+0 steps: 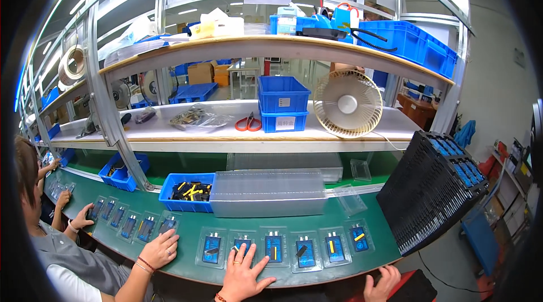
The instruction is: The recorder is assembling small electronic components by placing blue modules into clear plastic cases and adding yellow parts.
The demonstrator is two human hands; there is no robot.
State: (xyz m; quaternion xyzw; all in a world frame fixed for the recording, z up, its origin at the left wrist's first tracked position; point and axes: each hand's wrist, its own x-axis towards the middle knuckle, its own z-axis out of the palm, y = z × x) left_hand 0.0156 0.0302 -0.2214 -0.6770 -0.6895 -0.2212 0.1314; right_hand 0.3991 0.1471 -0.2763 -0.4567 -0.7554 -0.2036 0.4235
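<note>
Several clear plastic trays (202,261) lie in a row on the green bench, each with a flat blue rectangular piece (274,242) in it. Small black or yellow strips lie on these pieces, such as a yellow strip (332,247) and a black strip (302,251). My left hand (244,276) is spread, its fingertips over the second tray from the left in my row; they hide part of its blue piece. My right hand (382,285) is at the bench's front edge, right of the row, thumb and fingers apart, with nothing visible in it.
A blue bin (186,206) of black and yellow strips stands behind the row, beside a long translucent box (266,194). At right rises a black rack (424,200). A co-worker's hand (158,251) touches trays at left. A fan (348,104) stands on the shelf.
</note>
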